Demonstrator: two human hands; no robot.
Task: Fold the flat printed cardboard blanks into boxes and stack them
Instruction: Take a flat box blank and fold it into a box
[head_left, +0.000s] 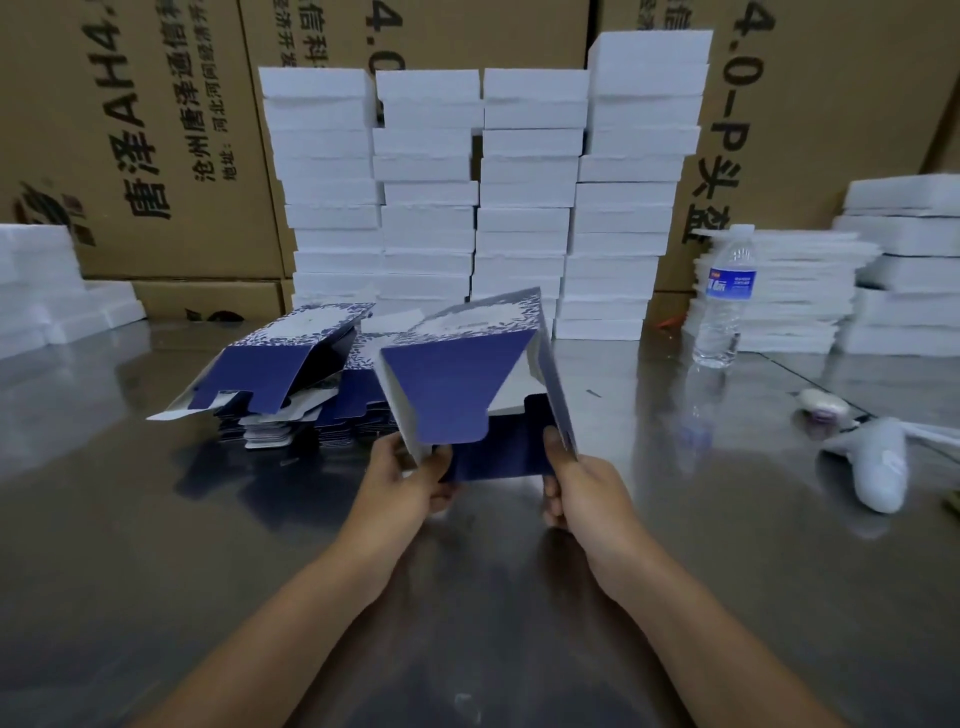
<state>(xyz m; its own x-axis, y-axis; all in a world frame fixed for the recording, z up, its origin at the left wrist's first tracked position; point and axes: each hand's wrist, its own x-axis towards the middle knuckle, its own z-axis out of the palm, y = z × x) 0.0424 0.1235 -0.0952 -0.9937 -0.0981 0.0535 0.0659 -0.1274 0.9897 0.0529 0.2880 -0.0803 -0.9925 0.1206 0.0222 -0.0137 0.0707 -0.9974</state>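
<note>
My left hand (410, 480) and right hand (576, 486) each pinch a near corner of a half-opened blue box (457, 379), held above the steel table (156, 545). Its long axis runs away from me, open end toward me. Left of it lies a pile of blanks (291, 384); behind stand stacked white boxes (483, 197).

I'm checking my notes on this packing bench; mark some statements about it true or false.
1. The left hand and the right hand both grip the blue box. True.
2. The water bottle lies on its side. False: it stands upright.
3. The pile of blanks lies left of the held box. True.
4. The white stacks stand beside the person's elbows. False: they stand at the far side, against the brown cartons.
</note>
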